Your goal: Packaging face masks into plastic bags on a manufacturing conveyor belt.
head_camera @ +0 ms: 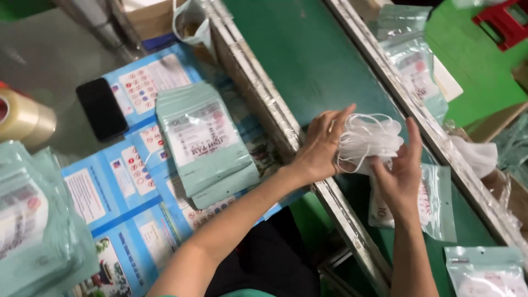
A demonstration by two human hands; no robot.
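Note:
My left hand (319, 146) and my right hand (401, 173) hold a stack of white face masks (366, 137) between them above the green conveyor belt (308, 55). The left hand grips the stack's left side, fingers up along it. The right hand presses on the stack's right side with its fingers raised. Under the hands, a clear and pale green pouch (437, 201) lies flat on the belt.
A pile of pale green pouches (206, 143) lies on blue printed sheets (126, 181) at left, beside a black phone (102, 108) and a tape roll (19, 115). More pouches sit at far left (33, 220), top right (415, 60) and bottom right (487, 272). Metal rails (264, 104) edge the belt.

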